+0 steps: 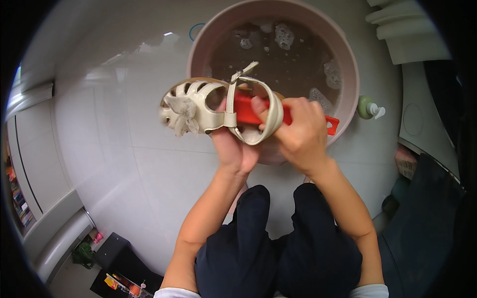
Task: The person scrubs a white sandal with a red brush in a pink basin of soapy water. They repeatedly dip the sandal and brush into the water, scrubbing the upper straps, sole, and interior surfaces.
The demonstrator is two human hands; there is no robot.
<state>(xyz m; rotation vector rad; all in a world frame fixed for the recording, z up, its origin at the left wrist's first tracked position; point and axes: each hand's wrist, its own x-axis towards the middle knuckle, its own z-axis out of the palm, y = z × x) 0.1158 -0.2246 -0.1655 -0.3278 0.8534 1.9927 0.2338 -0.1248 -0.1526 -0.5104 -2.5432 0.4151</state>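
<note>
A cream sandal [212, 121] with a cut-out toe, a limp fabric bow and an ankle strap hangs in the air over the near rim of a pink basin [352, 82]. My left hand [236, 147] grips it from below, around the sole near the middle. In my right hand [303, 134] is a red brush [332, 126], held by its handle, with its front part inside the sandal. The bristles are hidden by the strap and the shoe. The strap's buckle end sticks up loose. Brownish water [261, 52] with patches of foam fills much of the basin.
A green pump bottle [365, 107] with a white top stands right of the basin on the tiled floor [167, 167]. White curved furniture [413, 33] is at the upper right. A black shelf unit [119, 253] with small items is at the lower left.
</note>
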